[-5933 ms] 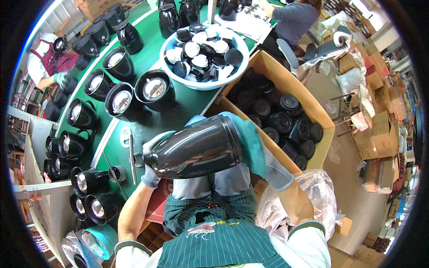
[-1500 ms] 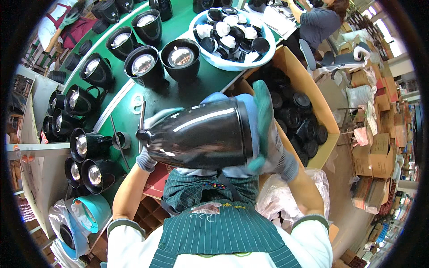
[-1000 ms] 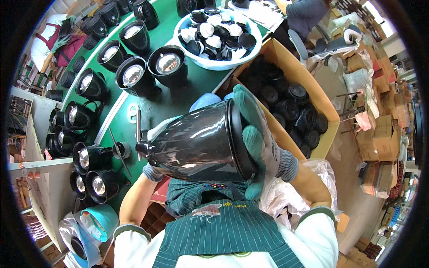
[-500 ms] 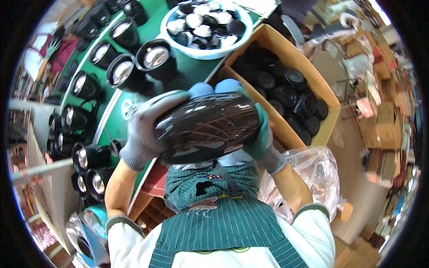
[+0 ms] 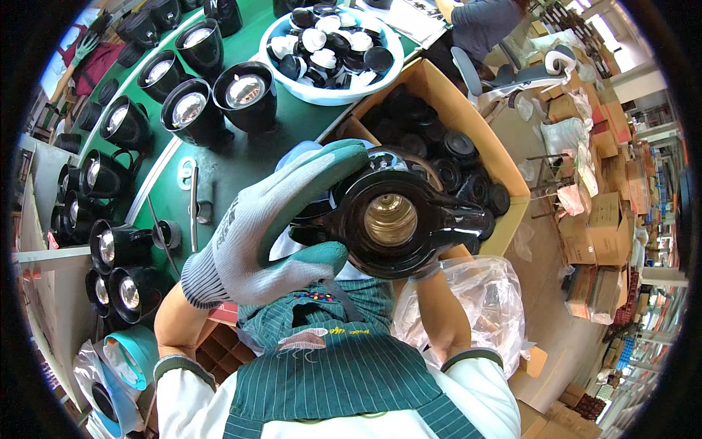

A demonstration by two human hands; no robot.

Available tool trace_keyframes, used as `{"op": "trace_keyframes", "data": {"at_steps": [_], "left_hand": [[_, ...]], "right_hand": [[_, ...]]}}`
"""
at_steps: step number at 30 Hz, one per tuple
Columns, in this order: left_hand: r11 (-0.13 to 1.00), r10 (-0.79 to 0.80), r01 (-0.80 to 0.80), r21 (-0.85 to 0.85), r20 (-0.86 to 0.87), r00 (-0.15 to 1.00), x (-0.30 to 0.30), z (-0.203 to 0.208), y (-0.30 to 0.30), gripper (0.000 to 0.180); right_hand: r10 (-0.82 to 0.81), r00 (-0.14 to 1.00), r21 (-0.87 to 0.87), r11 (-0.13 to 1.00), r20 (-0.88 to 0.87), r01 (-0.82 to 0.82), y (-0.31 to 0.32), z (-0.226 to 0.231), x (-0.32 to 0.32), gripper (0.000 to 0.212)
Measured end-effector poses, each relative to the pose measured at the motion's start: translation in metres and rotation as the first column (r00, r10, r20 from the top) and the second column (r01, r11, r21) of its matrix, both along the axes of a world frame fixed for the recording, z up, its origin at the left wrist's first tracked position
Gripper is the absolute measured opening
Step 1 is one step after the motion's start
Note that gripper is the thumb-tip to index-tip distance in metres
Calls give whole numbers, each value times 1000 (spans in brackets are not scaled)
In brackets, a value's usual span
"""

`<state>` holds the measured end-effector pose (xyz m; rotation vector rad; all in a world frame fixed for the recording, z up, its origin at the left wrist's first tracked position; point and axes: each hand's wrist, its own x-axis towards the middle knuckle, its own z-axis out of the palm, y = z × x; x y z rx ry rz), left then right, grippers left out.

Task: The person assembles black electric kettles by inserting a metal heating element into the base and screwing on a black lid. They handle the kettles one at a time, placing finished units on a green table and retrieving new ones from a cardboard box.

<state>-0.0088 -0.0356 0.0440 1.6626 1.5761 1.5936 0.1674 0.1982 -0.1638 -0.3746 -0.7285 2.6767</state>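
A glossy black vacuum jug (image 5: 387,257) is held up in front of my apron, its mouth toward me and its shiny metal liner showing. My left hand (image 5: 259,230), in a grey and green glove, curves round the jug's left side. Its thumb is below and its fingers above, with part of the jug between them. From the right, my right hand (image 5: 426,271) reaches behind and under the jug. Only its cuff edge shows; the fingers are hidden behind the jug.
Several black jugs (image 5: 245,95) with silver liners stand on the green table (image 5: 307,121). A light blue basin (image 5: 322,95) holds black and white caps. A cardboard box (image 5: 510,216) holds round black lids. Clear plastic (image 5: 479,293) hangs at right. Another person (image 5: 486,22) sits beyond.
The jug has turned from lying sideways between both hands to facing me with its mouth. My left hand has shifted round its side; my right has gone behind it.
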Motion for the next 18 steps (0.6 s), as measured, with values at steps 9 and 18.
{"op": "trace_keyframes", "data": {"at_steps": [9, 18], "left_hand": [[924, -18, -3, -381, -52, 998, 43, -136, -87, 54], [-195, 587, -852, -487, -753, 296, -60, -265, -168, 72]], "right_hand": [[276, 907, 869, 297, 319, -396, 38, 94, -43, 80], [157, 946, 957, 25, 282, -290, -37, 38, -24, 119]]}}
